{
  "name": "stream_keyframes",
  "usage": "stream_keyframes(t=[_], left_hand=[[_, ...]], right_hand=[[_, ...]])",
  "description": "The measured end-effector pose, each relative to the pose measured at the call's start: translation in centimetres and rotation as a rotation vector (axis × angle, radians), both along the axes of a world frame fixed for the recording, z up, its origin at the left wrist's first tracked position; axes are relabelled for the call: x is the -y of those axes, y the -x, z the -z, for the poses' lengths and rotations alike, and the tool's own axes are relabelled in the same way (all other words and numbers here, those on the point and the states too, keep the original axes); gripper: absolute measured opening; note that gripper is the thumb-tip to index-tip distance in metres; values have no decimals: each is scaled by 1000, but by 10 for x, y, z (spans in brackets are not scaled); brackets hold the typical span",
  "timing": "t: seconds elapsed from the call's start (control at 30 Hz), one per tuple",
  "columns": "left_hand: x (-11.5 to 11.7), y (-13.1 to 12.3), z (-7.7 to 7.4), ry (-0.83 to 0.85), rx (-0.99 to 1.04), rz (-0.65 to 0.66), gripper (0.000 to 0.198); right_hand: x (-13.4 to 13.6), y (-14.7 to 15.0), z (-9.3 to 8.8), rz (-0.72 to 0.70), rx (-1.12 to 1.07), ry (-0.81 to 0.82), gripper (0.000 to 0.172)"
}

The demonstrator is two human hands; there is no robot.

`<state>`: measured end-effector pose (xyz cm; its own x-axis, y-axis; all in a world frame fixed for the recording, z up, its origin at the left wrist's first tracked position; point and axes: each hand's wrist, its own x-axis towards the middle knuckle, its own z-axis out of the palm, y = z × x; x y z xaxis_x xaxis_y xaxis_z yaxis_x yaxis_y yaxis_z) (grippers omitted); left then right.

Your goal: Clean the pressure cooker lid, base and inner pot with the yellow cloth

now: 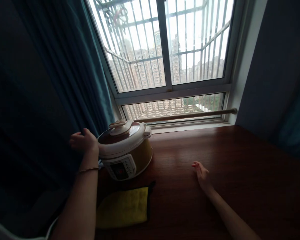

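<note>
A gold and white electric cooker (126,151) with a brown lid stands on the dark wooden table (215,186), near the left under the window. My left hand (83,140) is just left of the cooker, its fingers curled against the teal curtain (64,73); whether it grips the fabric is unclear. A thin bracelet circles that wrist. My right hand (202,175) lies on the table to the right of the cooker, fingers stretched out and holding nothing. A yellow cloth (123,208) lies flat in front of the cooker.
A barred window (165,46) fills the wall beyond the table, with a wooden rod (187,115) lying along the sill. Dark curtain hangs at the right (285,83) too. The table runs out wide to the right.
</note>
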<state>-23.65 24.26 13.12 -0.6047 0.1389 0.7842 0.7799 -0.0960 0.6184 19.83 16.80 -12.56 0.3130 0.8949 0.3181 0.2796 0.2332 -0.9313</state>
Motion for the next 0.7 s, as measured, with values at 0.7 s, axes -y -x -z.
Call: stream_keyframes(t=[0.7], left_hand=[[52, -322, 244, 587, 750, 1777, 44]], right_hand=[[6, 2, -18, -318, 175, -98, 45]])
